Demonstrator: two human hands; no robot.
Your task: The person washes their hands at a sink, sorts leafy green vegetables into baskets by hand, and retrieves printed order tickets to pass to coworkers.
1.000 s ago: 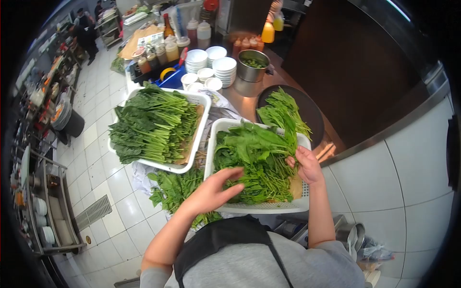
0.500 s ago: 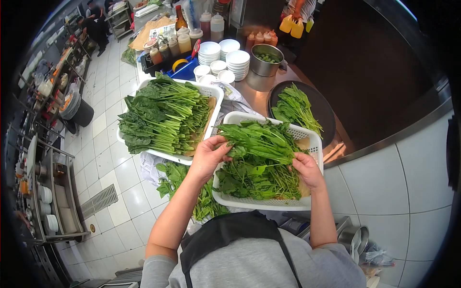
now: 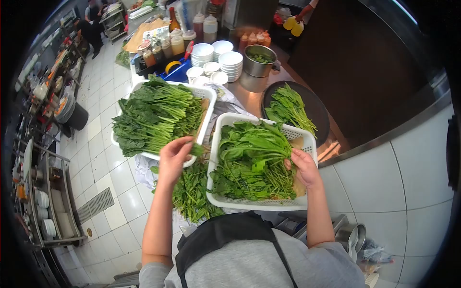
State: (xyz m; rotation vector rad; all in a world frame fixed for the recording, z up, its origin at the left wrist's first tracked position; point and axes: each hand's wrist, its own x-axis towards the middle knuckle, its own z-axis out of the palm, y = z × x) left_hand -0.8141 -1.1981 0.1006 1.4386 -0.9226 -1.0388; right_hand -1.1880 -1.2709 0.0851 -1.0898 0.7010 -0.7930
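Note:
My right hand (image 3: pixel 305 168) is closed round the stems of a bunch of leafy greens (image 3: pixel 261 139), whose leaves spread left over the right white basket (image 3: pixel 259 205). More loose greens lie under the bunch in that basket. Between the two baskets, my left hand (image 3: pixel 175 154) pinches a small green leaf (image 3: pixel 196 150), slightly blurred. Just beyond it, the left white basket (image 3: pixel 210 111) holds spinach-like greens (image 3: pixel 156 115) laid in rows, stems to the right. Below my left hand is a heap of loose stems and leaves (image 3: pixel 194 192) on a plastic sheet.
A round black tray (image 3: pixel 321 115) carries another bunch of greens (image 3: pixel 289 108). Behind stand a metal pot (image 3: pixel 259 62), stacked white bowls (image 3: pixel 231 65) and several sauce bottles (image 3: pixel 177 44). A person's hand at the back holds yellow jugs (image 3: pixel 294 26). Other people are at the far left.
My left hand has moved left, away from the bunch, with a small leaf between its fingers. The right hand keeps hold of the stems, and the bunch has lowered towards the basket.

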